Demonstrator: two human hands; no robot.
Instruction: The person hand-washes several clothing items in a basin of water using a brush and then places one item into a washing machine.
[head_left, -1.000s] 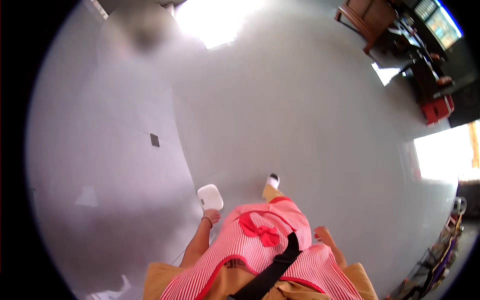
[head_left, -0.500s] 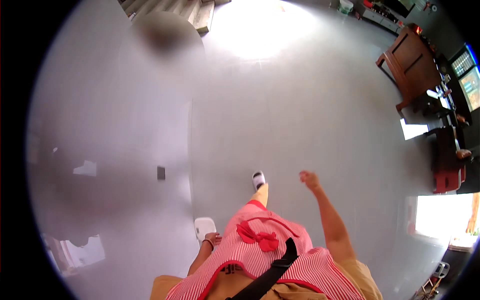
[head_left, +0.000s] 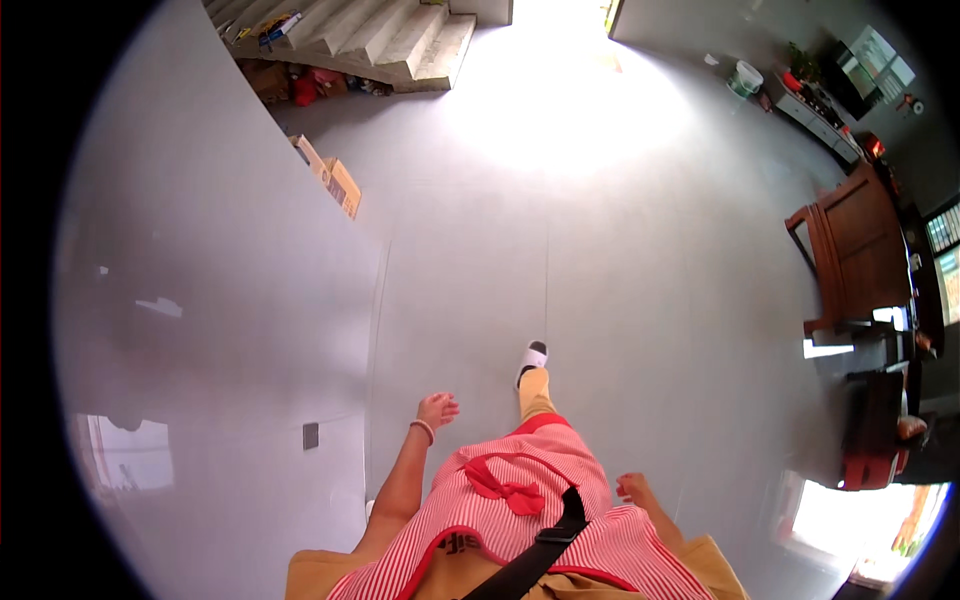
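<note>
Zero things gripped, mid-stride: left hand (head_left: 438, 409) hangs, fingers loosely parted; right hand (head_left: 632, 487), half-curled, beside striped apron (head_left: 582, 455).

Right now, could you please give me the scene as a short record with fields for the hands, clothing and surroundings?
Left hand: hand empty, left of the apron; bracelet on its wrist
Right hand: hand right of the apron, no held thing visible
Clothing: apron red-and-white striped, with a red bow
Left side: wall with a dark square plate
Far left: concrete stairs, cardboard box
Right side: wooden bench
</note>
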